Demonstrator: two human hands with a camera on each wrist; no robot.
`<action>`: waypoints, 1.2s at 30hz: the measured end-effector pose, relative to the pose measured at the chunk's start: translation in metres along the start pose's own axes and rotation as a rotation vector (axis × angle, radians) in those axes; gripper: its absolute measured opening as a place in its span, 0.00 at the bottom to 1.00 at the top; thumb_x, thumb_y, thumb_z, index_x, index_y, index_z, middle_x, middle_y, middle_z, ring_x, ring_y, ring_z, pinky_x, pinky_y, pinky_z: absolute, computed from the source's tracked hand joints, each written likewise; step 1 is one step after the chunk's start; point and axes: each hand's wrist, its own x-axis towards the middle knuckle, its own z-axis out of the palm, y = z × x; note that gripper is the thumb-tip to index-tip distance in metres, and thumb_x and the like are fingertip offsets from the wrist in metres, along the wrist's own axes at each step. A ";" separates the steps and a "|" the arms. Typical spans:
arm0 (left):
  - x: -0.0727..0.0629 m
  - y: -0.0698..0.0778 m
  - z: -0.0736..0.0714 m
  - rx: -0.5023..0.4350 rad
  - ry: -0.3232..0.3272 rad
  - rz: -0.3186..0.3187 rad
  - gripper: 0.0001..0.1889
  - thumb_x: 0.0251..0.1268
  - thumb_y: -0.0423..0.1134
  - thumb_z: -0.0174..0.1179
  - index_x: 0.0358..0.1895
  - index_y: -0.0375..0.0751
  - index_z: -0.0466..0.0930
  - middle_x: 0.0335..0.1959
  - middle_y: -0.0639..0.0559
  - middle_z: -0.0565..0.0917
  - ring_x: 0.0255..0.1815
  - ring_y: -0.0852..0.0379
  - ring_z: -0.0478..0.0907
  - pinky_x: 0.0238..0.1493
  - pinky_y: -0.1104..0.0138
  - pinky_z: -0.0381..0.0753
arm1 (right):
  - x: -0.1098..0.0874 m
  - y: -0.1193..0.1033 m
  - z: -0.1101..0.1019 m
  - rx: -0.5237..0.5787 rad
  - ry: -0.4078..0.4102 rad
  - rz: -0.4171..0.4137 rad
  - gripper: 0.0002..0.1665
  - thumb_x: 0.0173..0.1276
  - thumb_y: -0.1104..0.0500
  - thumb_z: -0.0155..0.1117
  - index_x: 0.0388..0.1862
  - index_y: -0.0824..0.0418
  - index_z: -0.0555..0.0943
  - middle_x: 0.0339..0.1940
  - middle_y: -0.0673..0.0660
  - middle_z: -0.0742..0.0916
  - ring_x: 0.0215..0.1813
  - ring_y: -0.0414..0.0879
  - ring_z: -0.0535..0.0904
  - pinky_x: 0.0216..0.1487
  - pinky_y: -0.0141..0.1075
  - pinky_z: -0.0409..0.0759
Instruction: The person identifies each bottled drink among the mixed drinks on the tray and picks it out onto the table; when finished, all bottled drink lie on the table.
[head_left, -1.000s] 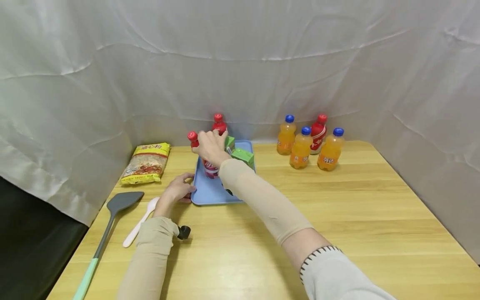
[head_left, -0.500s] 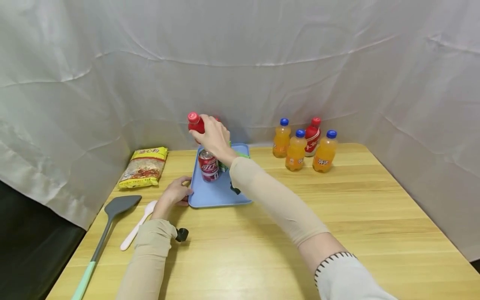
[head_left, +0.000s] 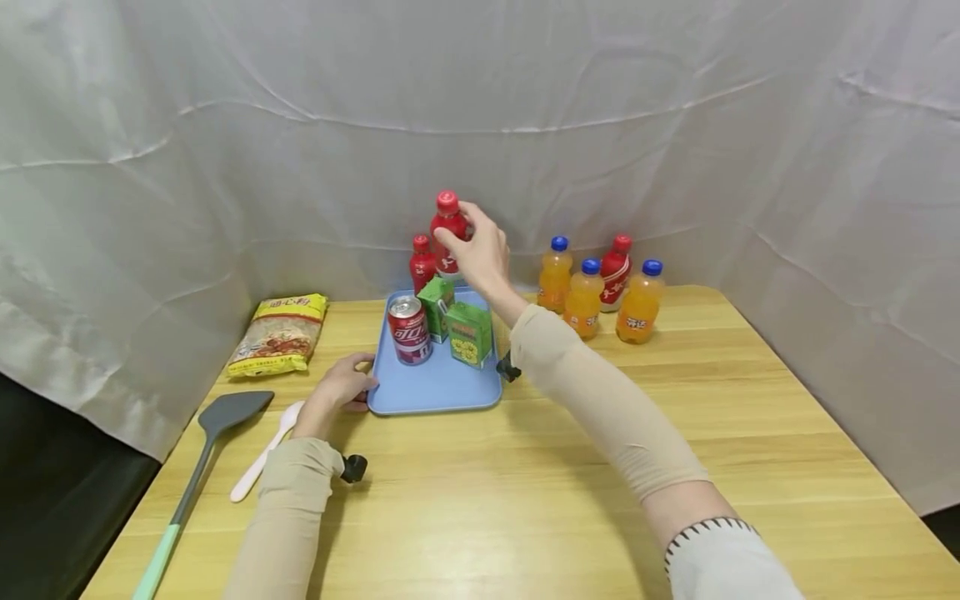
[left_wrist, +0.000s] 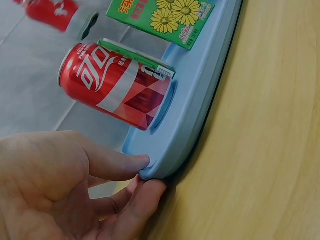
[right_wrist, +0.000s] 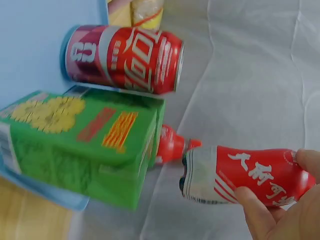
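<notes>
My right hand grips a red soda bottle near its top, raised over the back of a blue tray. The right wrist view shows white lettering on the bottle's red label. My left hand pinches the tray's left edge, thumb on top of the rim and fingers at its underside in the left wrist view. On the tray stand a red cola can and two green drink cartons, the front one with yellow flowers. Another red bottle stands behind them, its lower part hidden.
Three orange soda bottles with blue caps, one in front, stand right of the tray beside another red bottle. At left lie a yellow food packet, a spatula and a pale spoon. Grey cloth hangs behind.
My right hand has lifted the red bottle from the tray's left side and carried it up and to the right. My left hand stays at the tray edge. The view has shifted slightly.
</notes>
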 end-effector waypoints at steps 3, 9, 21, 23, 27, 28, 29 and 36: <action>0.000 0.000 -0.001 -0.001 0.000 0.007 0.33 0.78 0.32 0.53 0.83 0.39 0.58 0.36 0.42 0.80 0.32 0.56 0.78 0.31 0.67 0.88 | 0.002 0.010 -0.013 0.026 0.026 -0.005 0.31 0.72 0.41 0.72 0.72 0.39 0.78 0.65 0.48 0.88 0.59 0.47 0.85 0.60 0.47 0.85; 0.001 0.001 -0.002 -0.008 -0.002 0.002 0.33 0.79 0.32 0.53 0.83 0.40 0.58 0.38 0.42 0.80 0.33 0.56 0.78 0.32 0.67 0.87 | 0.003 0.033 -0.037 0.009 0.055 -0.008 0.30 0.72 0.44 0.72 0.71 0.43 0.79 0.62 0.52 0.89 0.58 0.50 0.86 0.61 0.49 0.85; 0.000 0.003 -0.004 0.002 -0.013 0.004 0.33 0.79 0.33 0.53 0.84 0.40 0.57 0.39 0.41 0.80 0.33 0.55 0.79 0.33 0.66 0.88 | -0.006 0.071 -0.069 -0.070 0.013 0.046 0.31 0.75 0.41 0.67 0.73 0.48 0.77 0.66 0.56 0.87 0.61 0.52 0.84 0.64 0.51 0.84; 0.000 0.004 -0.005 0.005 -0.014 0.005 0.33 0.79 0.33 0.53 0.84 0.40 0.56 0.39 0.41 0.80 0.33 0.55 0.79 0.33 0.66 0.88 | -0.008 0.076 -0.071 -0.076 0.011 0.060 0.31 0.75 0.41 0.67 0.73 0.48 0.76 0.66 0.56 0.86 0.61 0.53 0.83 0.64 0.52 0.84; 0.000 0.004 -0.005 0.005 -0.011 0.000 0.33 0.79 0.33 0.53 0.84 0.40 0.56 0.38 0.42 0.80 0.33 0.56 0.78 0.33 0.67 0.88 | -0.011 0.088 -0.072 -0.078 0.000 0.074 0.31 0.76 0.42 0.66 0.74 0.49 0.75 0.66 0.57 0.86 0.60 0.54 0.84 0.64 0.53 0.85; 0.000 0.004 -0.004 0.003 -0.009 -0.003 0.33 0.79 0.33 0.53 0.84 0.40 0.56 0.38 0.42 0.80 0.33 0.56 0.78 0.33 0.67 0.88 | -0.012 0.091 -0.072 -0.079 -0.001 0.074 0.31 0.76 0.42 0.66 0.73 0.49 0.75 0.66 0.57 0.86 0.60 0.54 0.84 0.64 0.53 0.85; 0.000 0.004 -0.004 0.001 -0.008 -0.005 0.33 0.79 0.33 0.53 0.84 0.40 0.56 0.38 0.42 0.80 0.33 0.56 0.78 0.33 0.67 0.88 | -0.013 0.093 -0.072 -0.082 -0.002 0.074 0.30 0.76 0.42 0.66 0.73 0.49 0.75 0.66 0.57 0.86 0.60 0.54 0.83 0.64 0.53 0.84; 0.001 0.004 -0.004 0.003 0.001 -0.007 0.33 0.79 0.32 0.53 0.84 0.40 0.57 0.40 0.41 0.79 0.33 0.55 0.78 0.33 0.67 0.87 | -0.019 0.106 -0.070 -0.106 -0.003 0.067 0.27 0.76 0.44 0.67 0.70 0.50 0.76 0.65 0.59 0.86 0.60 0.56 0.82 0.63 0.54 0.82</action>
